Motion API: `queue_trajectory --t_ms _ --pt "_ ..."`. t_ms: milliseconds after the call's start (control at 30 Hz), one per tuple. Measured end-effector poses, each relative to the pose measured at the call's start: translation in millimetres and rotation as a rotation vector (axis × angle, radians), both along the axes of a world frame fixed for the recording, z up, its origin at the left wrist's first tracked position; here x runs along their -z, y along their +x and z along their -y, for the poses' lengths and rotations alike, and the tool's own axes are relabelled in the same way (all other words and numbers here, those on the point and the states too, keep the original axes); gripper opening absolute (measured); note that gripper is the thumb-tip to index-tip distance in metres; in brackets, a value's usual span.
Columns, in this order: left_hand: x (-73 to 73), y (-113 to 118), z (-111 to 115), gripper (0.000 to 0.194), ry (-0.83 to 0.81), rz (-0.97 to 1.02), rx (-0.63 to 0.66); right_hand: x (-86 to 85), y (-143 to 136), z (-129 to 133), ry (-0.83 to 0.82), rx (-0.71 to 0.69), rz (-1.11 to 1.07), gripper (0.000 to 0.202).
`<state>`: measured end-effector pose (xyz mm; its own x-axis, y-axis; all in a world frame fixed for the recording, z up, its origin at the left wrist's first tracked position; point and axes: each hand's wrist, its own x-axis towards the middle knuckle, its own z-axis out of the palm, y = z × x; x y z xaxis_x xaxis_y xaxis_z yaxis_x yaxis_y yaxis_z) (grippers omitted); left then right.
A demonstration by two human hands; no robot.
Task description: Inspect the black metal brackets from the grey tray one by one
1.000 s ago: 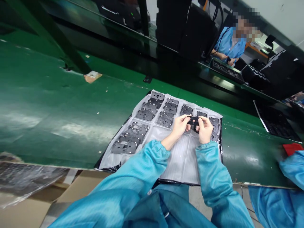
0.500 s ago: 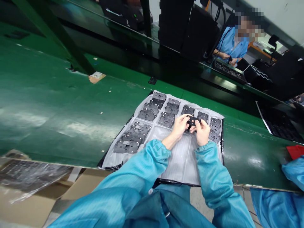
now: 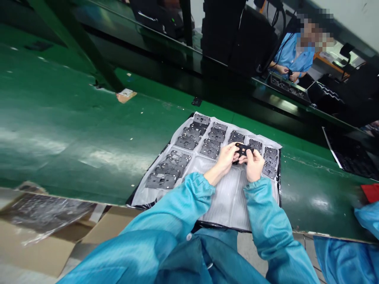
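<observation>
over the tray (image 3: 219, 201), apparently one black part (image 3: 243, 149)

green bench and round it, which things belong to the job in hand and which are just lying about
In hand, it seems:
- black part, held by left hand and right hand
- dark plates
- white-lined tray

Probably lying about:
- small black piece beyond the tray
- red item
- cardboard box
- clear plastic

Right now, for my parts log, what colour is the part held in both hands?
The flat cut-out part is black, best seen in the head view.
</observation>
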<state>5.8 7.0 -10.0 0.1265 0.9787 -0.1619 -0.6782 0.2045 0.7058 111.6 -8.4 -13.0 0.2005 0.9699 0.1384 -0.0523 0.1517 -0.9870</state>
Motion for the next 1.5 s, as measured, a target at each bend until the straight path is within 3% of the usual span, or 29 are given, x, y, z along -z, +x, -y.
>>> queue_trajectory --t_ms 100,267,500,633,833,1200,1367,1500 --pt "-1.5 0 1 0.020 0.052 -0.067 0.031 2.0 2 -2 -0.004 0.023 0.000 0.030" --pt "-5.1 -4 1 0.040 0.169 -0.220 0.003 4.4 6 -6 -0.019 0.042 -0.028 0.030" --pt "-2.7 -10 -2 0.039 0.244 -0.321 -0.034 2.3 7 -4 -0.041 0.006 -0.037 0.030" --pt "-2.2 -9 -1 0.039 0.215 -0.310 -0.075 2.0 6 -4 -0.040 -0.010 -0.041 0.029" --pt "-8.1 -10 0 0.034 0.202 -0.289 -0.003 4.1 8 -5 -0.047 0.001 -0.035 0.030" --pt "-10.2 -11 0 0.023 0.064 -0.226 -0.130 0.0 2 -1 -0.036 -0.020 0.031 0.030" --pt "-7.1 -15 -5 0.021 0.036 -0.131 -0.025 0.1 1 1 0.032 -0.017 0.146 0.030" --pt "-7.1 -12 -5 0.020 0.028 -0.090 -0.010 0.5 3 1 0.019 0.001 0.256 0.031"
